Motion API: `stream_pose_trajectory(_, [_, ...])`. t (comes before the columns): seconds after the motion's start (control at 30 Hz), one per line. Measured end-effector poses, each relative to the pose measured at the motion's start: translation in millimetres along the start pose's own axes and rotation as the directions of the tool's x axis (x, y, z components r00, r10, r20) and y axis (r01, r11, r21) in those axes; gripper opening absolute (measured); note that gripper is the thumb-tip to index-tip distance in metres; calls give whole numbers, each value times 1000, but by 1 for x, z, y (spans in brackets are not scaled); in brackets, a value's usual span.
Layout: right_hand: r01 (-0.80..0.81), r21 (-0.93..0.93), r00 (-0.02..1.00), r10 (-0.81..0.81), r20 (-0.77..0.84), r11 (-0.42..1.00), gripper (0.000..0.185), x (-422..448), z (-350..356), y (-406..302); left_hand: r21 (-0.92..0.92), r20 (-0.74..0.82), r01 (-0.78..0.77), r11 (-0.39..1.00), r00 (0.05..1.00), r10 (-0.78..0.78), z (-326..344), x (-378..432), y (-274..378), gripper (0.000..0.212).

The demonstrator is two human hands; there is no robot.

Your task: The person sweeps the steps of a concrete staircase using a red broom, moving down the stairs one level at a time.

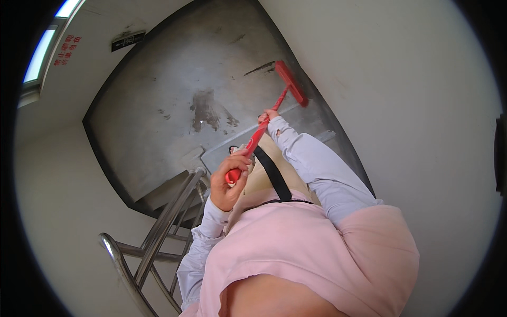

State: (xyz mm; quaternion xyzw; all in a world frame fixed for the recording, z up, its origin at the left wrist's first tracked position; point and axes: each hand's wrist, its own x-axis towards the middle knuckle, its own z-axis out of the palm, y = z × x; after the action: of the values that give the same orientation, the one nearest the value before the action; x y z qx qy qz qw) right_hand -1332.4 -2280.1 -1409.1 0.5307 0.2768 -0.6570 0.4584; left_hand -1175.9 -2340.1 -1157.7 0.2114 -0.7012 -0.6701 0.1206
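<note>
A red broom (257,136) slants across the view, held in both hands. My left hand (229,180) wraps around the top end of its handle, close to my body. Farther down the handle, my right hand (270,117) is closed around it. The broom's red head (292,84) is at the right side of the grey concrete landing (158,79), close to the dark skirting along the wall. A dark wet-looking stain (208,111) marks the middle of the landing, and a black streak (259,68) lies just left of the broom head.
A stainless-steel handrail (170,216) rises at my left, beside steps leading down (158,196). Another step edge (237,136) runs by my feet. A pale wall (404,99) borders the right side. Upper left are a window (39,55) and a dark sign (128,41) bearing writing.
</note>
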Motion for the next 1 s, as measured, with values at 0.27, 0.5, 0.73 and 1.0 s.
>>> stream_pose_trajectory(0.27, [-54, -91, 988, 66, 136, 994, 21, 83, 41, -30, 200, -149, 37, 979, 989, -7, 12, 42, 7, 19])
stream_pose_trajectory(0.5, [93, -543, 927, -271, -259, 835, 6, 85, 5, -26, -75, -67, 258, 963, 962, -263, 38, 52, -92, 19])
stream_pose_trajectory(0.73, [-145, -473, 868, -117, -482, 869, 11, 128, -50, 20, 104, -156, 303, 947, 946, -286, 44, 24, -70, 22])
stream_pose_trajectory(1.0, [-431, -128, 893, 402, -201, 893, 9, 71, -14, 143, 276, -383, 379, 883, 886, -261, -7, -9, -9, 20])
